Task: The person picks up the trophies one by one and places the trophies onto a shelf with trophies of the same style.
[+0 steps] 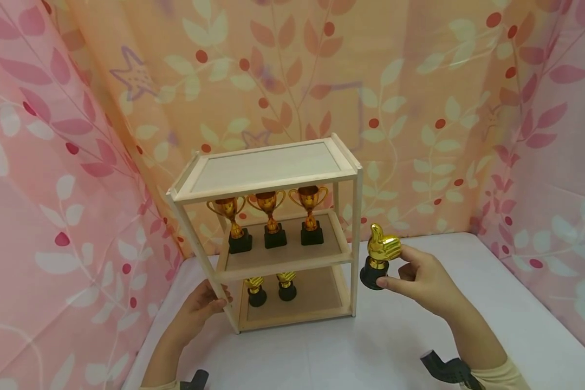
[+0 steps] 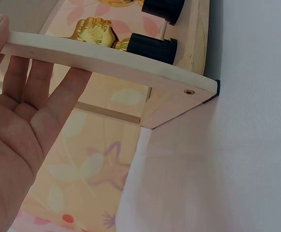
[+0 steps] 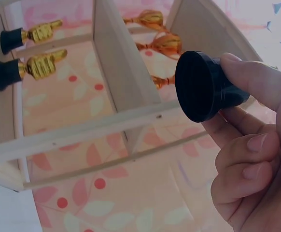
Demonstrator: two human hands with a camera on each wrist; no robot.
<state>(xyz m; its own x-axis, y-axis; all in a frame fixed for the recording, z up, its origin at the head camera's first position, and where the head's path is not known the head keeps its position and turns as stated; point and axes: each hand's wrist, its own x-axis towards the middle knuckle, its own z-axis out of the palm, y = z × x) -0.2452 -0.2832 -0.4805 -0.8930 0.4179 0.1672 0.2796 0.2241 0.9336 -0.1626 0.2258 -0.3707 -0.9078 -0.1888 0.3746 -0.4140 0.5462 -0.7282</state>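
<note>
A gold thumbs-up trophy (image 1: 383, 248) on a round black base is pinched between the thumb and fingers of my right hand (image 1: 426, 279), just right of the wooden shelf (image 1: 292, 265). In the right wrist view the underside of its black base (image 3: 196, 87) faces the camera. My left hand (image 1: 200, 309) grips the shelf's front left post, fingers behind it and thumb in front, as the left wrist view also shows (image 2: 20, 111). Two similar thumbs-up trophies (image 1: 257, 295) stand on the bottom tier, their tops partly hidden. Three gold cup trophies (image 1: 271, 222) on square black bases stand in a row on the middle tier.
The shelf's top panel (image 1: 268, 165) carries nothing. A white-covered table (image 1: 317, 357) lies beneath everything. Patterned curtains (image 1: 292, 81) with leaves and berries hang behind and at both sides. The shelf's right post (image 1: 356, 238) stands between the held trophy and the tiers.
</note>
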